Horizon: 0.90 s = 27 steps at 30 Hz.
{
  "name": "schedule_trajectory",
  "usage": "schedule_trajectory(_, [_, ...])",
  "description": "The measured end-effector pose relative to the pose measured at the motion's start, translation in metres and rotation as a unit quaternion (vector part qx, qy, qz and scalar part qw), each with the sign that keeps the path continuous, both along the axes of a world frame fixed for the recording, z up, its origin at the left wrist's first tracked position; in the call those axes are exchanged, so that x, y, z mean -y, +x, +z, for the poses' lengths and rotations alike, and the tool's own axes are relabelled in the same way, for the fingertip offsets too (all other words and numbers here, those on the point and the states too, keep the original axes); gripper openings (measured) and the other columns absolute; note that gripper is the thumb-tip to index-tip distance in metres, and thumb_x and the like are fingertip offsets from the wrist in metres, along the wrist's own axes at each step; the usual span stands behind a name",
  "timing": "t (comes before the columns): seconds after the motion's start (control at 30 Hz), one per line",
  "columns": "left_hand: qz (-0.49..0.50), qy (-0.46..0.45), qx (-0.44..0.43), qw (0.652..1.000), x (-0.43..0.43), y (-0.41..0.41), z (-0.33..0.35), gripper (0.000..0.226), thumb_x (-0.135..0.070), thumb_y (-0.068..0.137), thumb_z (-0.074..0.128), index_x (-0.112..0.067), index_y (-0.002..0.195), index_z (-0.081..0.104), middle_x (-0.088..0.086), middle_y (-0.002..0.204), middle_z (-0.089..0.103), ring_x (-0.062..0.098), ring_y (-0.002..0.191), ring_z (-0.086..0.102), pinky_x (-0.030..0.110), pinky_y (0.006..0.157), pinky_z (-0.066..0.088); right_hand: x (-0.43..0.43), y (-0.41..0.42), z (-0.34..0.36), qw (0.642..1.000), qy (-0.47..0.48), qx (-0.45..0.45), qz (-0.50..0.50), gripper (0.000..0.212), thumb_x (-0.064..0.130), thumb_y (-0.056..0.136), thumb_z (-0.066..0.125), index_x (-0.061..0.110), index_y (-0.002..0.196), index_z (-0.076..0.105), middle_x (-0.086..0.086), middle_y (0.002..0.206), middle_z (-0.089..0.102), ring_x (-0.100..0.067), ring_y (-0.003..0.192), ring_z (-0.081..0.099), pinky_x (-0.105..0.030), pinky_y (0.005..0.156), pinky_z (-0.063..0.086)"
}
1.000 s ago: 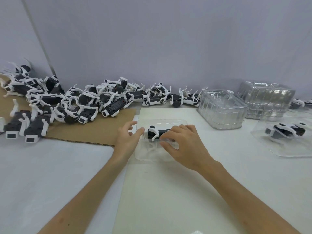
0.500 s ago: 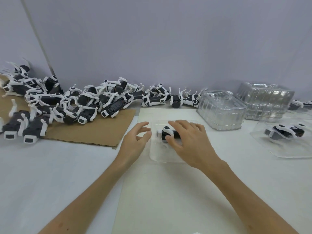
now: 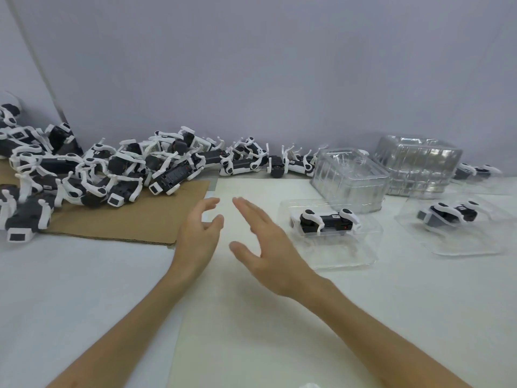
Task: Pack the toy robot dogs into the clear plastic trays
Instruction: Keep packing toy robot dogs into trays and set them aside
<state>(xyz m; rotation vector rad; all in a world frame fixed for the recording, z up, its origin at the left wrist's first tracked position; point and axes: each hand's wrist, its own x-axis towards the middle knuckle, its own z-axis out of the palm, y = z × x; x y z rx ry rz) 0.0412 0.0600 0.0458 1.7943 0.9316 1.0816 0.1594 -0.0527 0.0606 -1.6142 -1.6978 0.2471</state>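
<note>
Left hand (image 3: pixel 195 236) and right hand (image 3: pixel 270 247) were found spread, nothing held. One toy robot dog (image 3: pixel 326 221) was seated in a clear tray (image 3: pixel 344 261) just right, long axis left-right. The unpacked pile (image 3: pixel 112 169) was logged far left, nearer the left hand.

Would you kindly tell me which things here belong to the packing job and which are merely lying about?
Job: heap of black-and-white toy robot dogs; clear plastic tray holding one dog; second filled clear tray; two stacks of empty clear trays.
Lying about: brown cardboard sheet partly under the heap; cream flat sheet.
</note>
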Motion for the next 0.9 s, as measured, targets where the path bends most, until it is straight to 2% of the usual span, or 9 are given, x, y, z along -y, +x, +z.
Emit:
schedule_trajectory(0.1, [0.003,0.003,-0.005,1.000,0.000,0.001,0.000,0.033,-0.015,0.098,0.054,-0.030,0.127,0.057,-0.015,0.131,0.055,0.008,0.093,0.068,0.020,0.075,0.043,-0.015,-0.001,-0.011,0.981,-0.106,-0.160,0.001,0.088,0.032,0.099,0.057,0.024,0.157,-0.009,0.010,0.165,-0.012,-0.002,0.150,-0.004,-0.032,0.124,0.009])
schedule_trajectory(0.23, [0.005,0.005,-0.009,1.000,0.000,0.003,-0.001,0.032,-0.016,0.097,0.055,-0.035,0.123,0.057,-0.014,0.126,0.054,0.005,0.093,0.066,0.018,0.068,0.040,-0.021,0.035,-0.016,0.948,-0.082,-0.255,-0.174,0.086,0.025,0.101,0.052,0.017,0.156,-0.013,0.005,0.165,-0.013,-0.009,0.152,-0.003,-0.027,0.120,0.004])
schedule_trajectory(0.3, [0.003,0.005,-0.008,1.000,0.000,0.003,-0.003,0.031,-0.017,0.097,0.055,-0.039,0.120,0.056,-0.015,0.124,0.052,0.006,0.094,0.066,0.019,0.067,0.039,-0.021,0.057,-0.016,0.931,-0.050,-0.277,-0.233,0.082,0.023,0.099,0.052,0.016,0.158,-0.004,0.003,0.166,-0.004,-0.011,0.152,0.003,-0.029,0.120,0.008])
schedule_trajectory(0.37, [0.001,0.005,-0.007,1.000,-0.001,0.003,-0.003,0.031,-0.017,0.098,0.055,-0.040,0.118,0.055,-0.015,0.124,0.049,0.008,0.095,0.067,0.019,0.067,0.040,-0.019,0.078,-0.013,0.903,-0.012,-0.304,-0.304,0.072,0.023,0.097,0.054,0.015,0.156,0.014,-0.003,0.163,0.020,-0.018,0.146,0.027,-0.035,0.116,0.023])
schedule_trajectory(0.43, [0.002,0.005,-0.007,1.000,-0.001,0.003,-0.003,0.031,-0.017,0.097,0.055,-0.041,0.118,0.055,-0.015,0.123,0.048,0.007,0.094,0.067,0.019,0.066,0.040,-0.017,0.098,-0.010,0.873,0.020,-0.317,-0.369,0.056,0.025,0.095,0.054,0.016,0.146,0.032,-0.003,0.146,0.045,-0.021,0.123,0.048,-0.035,0.101,0.035])
schedule_trajectory(0.5, [0.004,0.007,-0.004,1.000,-0.001,0.003,-0.003,0.032,-0.016,0.097,0.055,-0.039,0.118,0.055,-0.014,0.123,0.048,0.008,0.093,0.067,0.019,0.066,0.040,-0.014,0.116,-0.009,0.854,0.033,-0.328,-0.403,0.044,0.026,0.095,0.053,0.016,0.136,0.042,0.000,0.128,0.056,-0.018,0.103,0.051,-0.032,0.089,0.035])
schedule_trajectory(0.67, [0.005,0.013,-0.005,1.000,-0.001,0.003,-0.002,0.031,-0.014,0.097,0.056,-0.036,0.119,0.056,-0.010,0.125,0.048,0.015,0.094,0.068,0.021,0.068,0.042,-0.005,0.149,-0.009,0.843,0.034,-0.295,-0.448,0.027,0.025,0.093,0.055,0.012,0.117,0.052,0.000,0.111,0.060,-0.020,0.093,0.053,-0.033,0.081,0.038])
schedule_trajectory(0.8, [0.006,0.013,-0.005,1.000,-0.001,0.003,-0.002,0.032,-0.014,0.096,0.056,-0.034,0.120,0.057,-0.010,0.126,0.048,0.015,0.096,0.068,0.020,0.068,0.040,0.006,0.177,-0.008,0.855,0.017,-0.283,-0.434,0.023,0.021,0.093,0.054,0.010,0.113,0.049,-0.003,0.104,0.060,-0.028,0.101,0.063,-0.044,0.091,0.049])
schedule_trajectory(0.9, [0.005,0.012,-0.003,1.000,-0.001,0.003,-0.002,0.032,-0.013,0.097,0.055,-0.031,0.123,0.057,-0.008,0.128,0.049,0.018,0.096,0.068,0.021,0.069,0.041,0.023,0.203,-0.003,0.855,0.018,-0.288,-0.432,0.016,0.023,0.094,0.052,0.014,0.107,0.050,0.000,0.100,0.059,-0.027,0.104,0.064,-0.035,0.073,0.048])
